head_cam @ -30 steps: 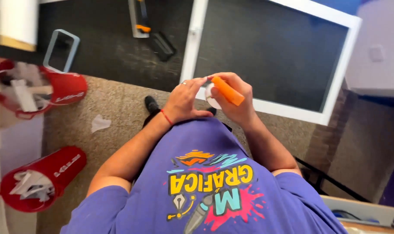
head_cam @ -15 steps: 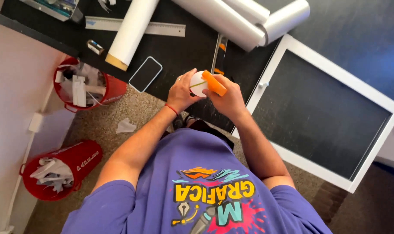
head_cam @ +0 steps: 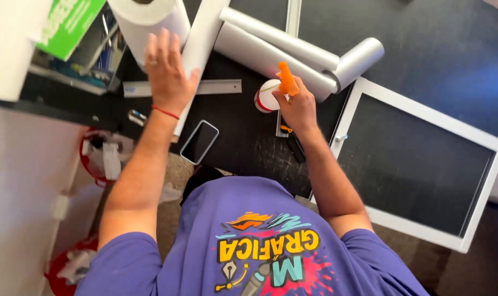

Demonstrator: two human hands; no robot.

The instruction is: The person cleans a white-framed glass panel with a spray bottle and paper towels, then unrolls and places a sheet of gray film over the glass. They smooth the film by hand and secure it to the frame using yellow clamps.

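My left hand (head_cam: 169, 77) is stretched out with its fingers apart over the end of a big white paper roll (head_cam: 150, 16), holding nothing. My right hand (head_cam: 299, 107) is closed around an orange plastic tool (head_cam: 286, 77) that points upward. Just left of that hand, a small round white reel with a red rim (head_cam: 265, 98) sits on the black table (head_cam: 249, 148), touching the fingers. A thin red band circles my left wrist.
Grey and white rolls (head_cam: 292, 49) lie across the table's back. A metal ruler (head_cam: 216, 86) and a phone (head_cam: 199, 141) lie between my arms. A white-framed dark screen (head_cam: 435, 114) lies at right. Red bins (head_cam: 87, 159) of scraps stand at left below a green box (head_cam: 68, 22).
My left hand has let go of the white reel and reached out to the big paper roll. My right hand, still gripping the orange tool, has moved forward over the table.
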